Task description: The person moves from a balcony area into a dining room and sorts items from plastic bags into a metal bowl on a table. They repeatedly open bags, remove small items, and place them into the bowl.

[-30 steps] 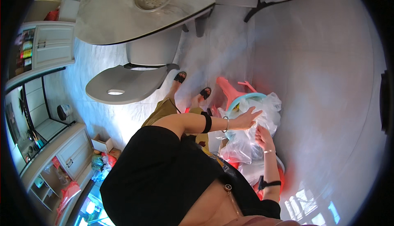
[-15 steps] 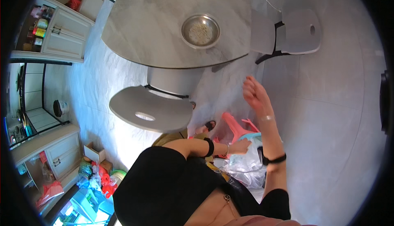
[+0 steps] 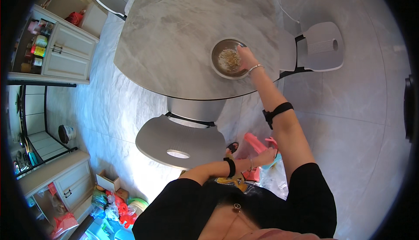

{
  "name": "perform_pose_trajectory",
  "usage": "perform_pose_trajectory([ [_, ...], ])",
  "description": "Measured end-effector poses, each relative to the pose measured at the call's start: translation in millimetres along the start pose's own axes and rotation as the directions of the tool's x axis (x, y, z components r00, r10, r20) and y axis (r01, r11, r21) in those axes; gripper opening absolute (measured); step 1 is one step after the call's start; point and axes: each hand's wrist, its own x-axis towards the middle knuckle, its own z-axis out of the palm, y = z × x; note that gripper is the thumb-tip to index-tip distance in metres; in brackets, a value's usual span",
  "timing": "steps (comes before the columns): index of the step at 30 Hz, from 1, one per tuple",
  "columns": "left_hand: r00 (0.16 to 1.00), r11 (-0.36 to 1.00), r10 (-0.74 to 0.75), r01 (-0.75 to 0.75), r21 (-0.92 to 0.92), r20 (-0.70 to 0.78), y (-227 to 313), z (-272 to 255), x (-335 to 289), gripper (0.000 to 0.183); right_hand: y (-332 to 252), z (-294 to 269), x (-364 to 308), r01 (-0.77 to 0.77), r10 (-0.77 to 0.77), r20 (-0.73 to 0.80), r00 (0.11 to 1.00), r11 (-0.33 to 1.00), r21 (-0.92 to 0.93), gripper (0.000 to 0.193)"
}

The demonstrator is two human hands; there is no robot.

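Observation:
A round metal bowl (image 3: pixel 220 75) stands on the grey table near its front edge, with pale grains or small pieces (image 3: pixel 229 59) heaped inside. My right hand (image 3: pixel 247 60) reaches over the bowl's right side, fingers pointing down into it and partly hidden; one finger stands apart from the others. Low at my lap, my left hand (image 3: pixel 265 156) is closed, above a clear plastic bag (image 3: pixel 274 179) and beside a pink plastic object (image 3: pixel 255 143). What its fingers grip is too small to make out.
The grey marble-look table (image 3: pixel 174 35) has a curved front edge. A grey chair (image 3: pixel 174 137) stands at front, another chair (image 3: pixel 323 48) at right. Cabinets (image 3: pixel 70 50) line the left, with bags (image 3: pixel 124 211) piled at lower left.
My right hand has gone from a closed fist short of the table to inside the bowl. My left hand stays low by the plastic bag. The view has shifted, with table and chairs lower in it.

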Motion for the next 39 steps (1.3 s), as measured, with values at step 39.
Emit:
perform_pose_trajectory([
  [39,0.91,0.999,-0.041,0.038,0.016,0.413,21,-70,-47,0.024,-76,48,-40,0.079,-0.415,-0.268,0.869,0.652,-0.754,0.028],
])
